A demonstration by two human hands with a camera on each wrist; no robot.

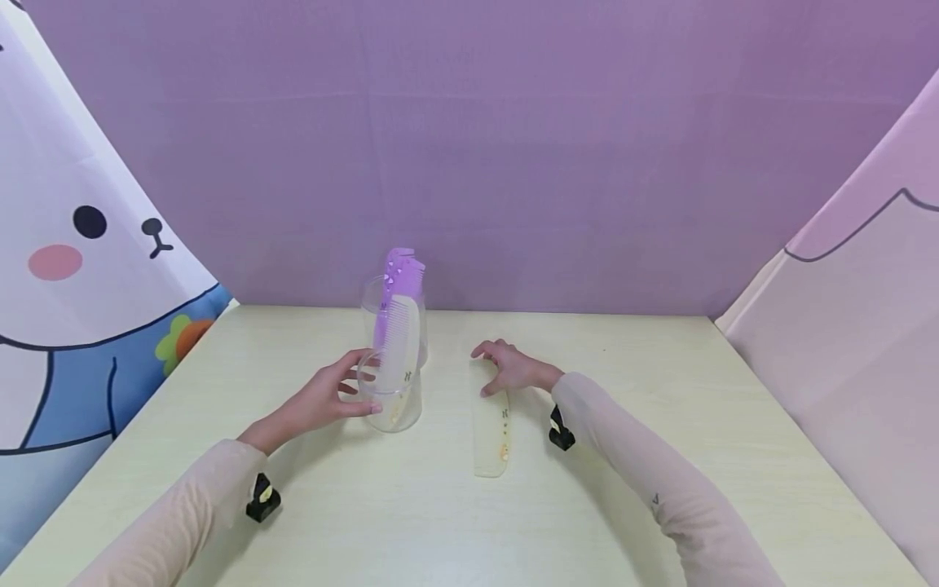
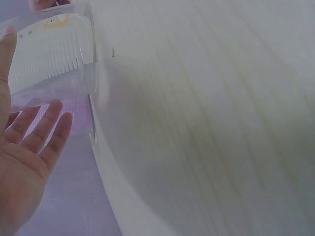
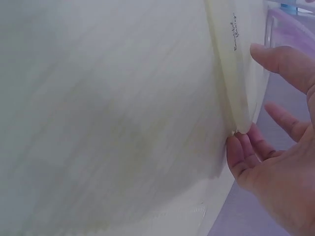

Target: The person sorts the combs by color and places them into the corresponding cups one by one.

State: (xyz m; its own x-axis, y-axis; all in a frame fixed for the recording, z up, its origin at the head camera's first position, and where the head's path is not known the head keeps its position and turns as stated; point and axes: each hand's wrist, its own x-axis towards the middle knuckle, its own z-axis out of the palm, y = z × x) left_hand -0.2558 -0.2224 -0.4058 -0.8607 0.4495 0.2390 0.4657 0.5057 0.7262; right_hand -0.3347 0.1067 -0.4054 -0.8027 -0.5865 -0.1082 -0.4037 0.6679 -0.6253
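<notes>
My left hand (image 1: pixel 323 398) holds a clear cup (image 1: pixel 413 414), the thumb on its near side and the fingers round the far side. A cream comb (image 1: pixel 402 342) stands tilted inside that cup. Right behind it, a second clear cup (image 1: pixel 372 295) holds purple combs (image 1: pixel 406 277); how many is hard to tell. Another cream comb (image 1: pixel 488 440) with small printed marks lies lengthwise on the table. At its far end is my right hand (image 1: pixel 515 367); in the right wrist view the fingertips (image 3: pixel 236 147) touch the comb's tip, while the thumb stays apart from it.
The pale wooden table (image 1: pixel 623 505) runs back to a purple cloth (image 1: pixel 550 163). Printed cloths with a cartoon animal (image 1: pixel 81 302) hang at the left and right sides. Black wrist devices (image 1: pixel 262 497) sit at both sleeves.
</notes>
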